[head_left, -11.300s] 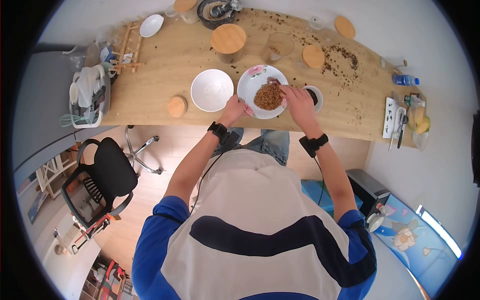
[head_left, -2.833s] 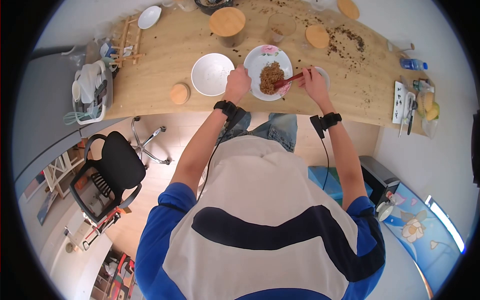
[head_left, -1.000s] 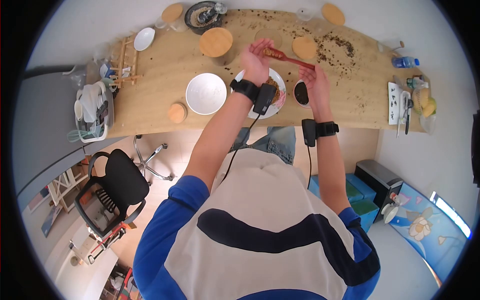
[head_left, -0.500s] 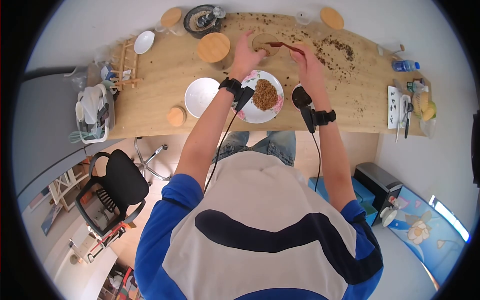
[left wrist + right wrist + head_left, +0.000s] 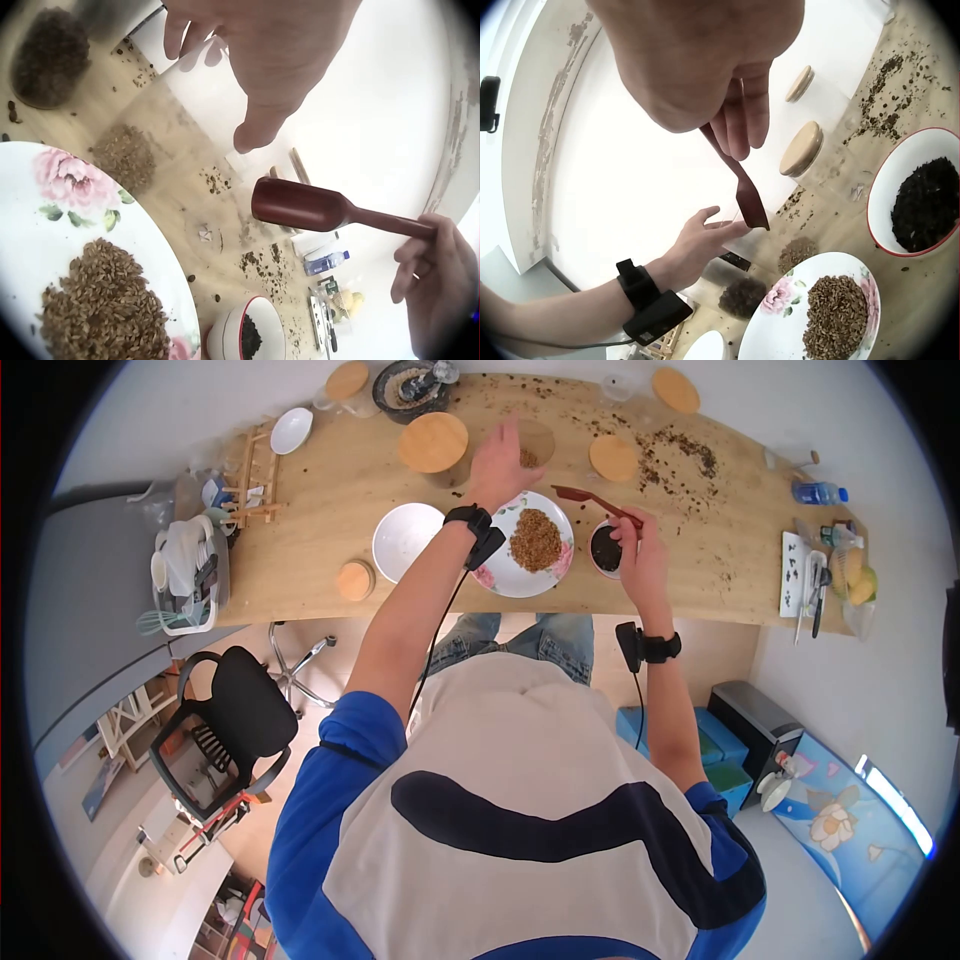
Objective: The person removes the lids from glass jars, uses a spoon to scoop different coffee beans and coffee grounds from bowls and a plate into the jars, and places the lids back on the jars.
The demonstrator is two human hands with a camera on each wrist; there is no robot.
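Observation:
My right hand [image 5: 643,555] holds a dark red scoop [image 5: 300,206] by its handle, right of the plate. Its bowl shows bare in the left wrist view. My left hand [image 5: 500,470] has its fingers and thumb around the side of a clear jar [image 5: 537,440] behind the plate, with some grain [image 5: 124,159] at its bottom. A heap of brown grain [image 5: 535,541] lies on the white flowered plate [image 5: 769,334]. Beside the plate, below my right hand, stands a red-rimmed white cup [image 5: 881,187] with dark leaf-like bits [image 5: 926,206] in it.
A white bowl [image 5: 403,540] and a small wood-lidded jar [image 5: 355,580] stand left of the plate. Behind are a large wood-lidded jar [image 5: 433,442], another wooden lid [image 5: 613,457] and a stone mortar [image 5: 412,395]. Dark bits [image 5: 685,455] litter the back right of the table.
Grain was in the scoop, steadied near my left hand, a second ago; the scoop then tipped over the jar. Now it is bare and drawn back, while my left hand is at the jar.

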